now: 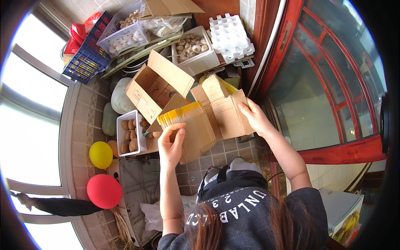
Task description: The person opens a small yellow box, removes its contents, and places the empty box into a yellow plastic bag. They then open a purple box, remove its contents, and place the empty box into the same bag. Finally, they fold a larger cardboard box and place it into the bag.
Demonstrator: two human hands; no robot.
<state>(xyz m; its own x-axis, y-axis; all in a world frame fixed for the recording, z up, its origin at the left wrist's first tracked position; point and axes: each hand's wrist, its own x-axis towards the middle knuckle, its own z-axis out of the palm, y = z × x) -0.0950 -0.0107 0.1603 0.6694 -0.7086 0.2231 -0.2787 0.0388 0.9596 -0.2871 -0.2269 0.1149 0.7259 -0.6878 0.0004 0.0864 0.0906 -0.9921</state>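
Between my hands is a partly flattened cardboard box (229, 115) with yellow tape along one flap. My right hand (254, 117) grips its right edge, thumb on the near face. My left hand (171, 143) is at the taped flap on the left, its thumb and forefinger close together against the edge; whether they pinch the flap is unclear. Just beyond, an open cardboard carton (159, 86) stands tilted with its flaps up. A white basket of brown potato-like produce (143, 134) is left of the carton, near my left hand.
Garlic fills a white foam box (197, 67) at the back, beside stacked white foam trays (229, 34). Winter melons (122, 95) lie by the left wall. Yellow (101, 155) and red balloons (104, 191) are at left. A red-framed glass door (340, 150) is at right.
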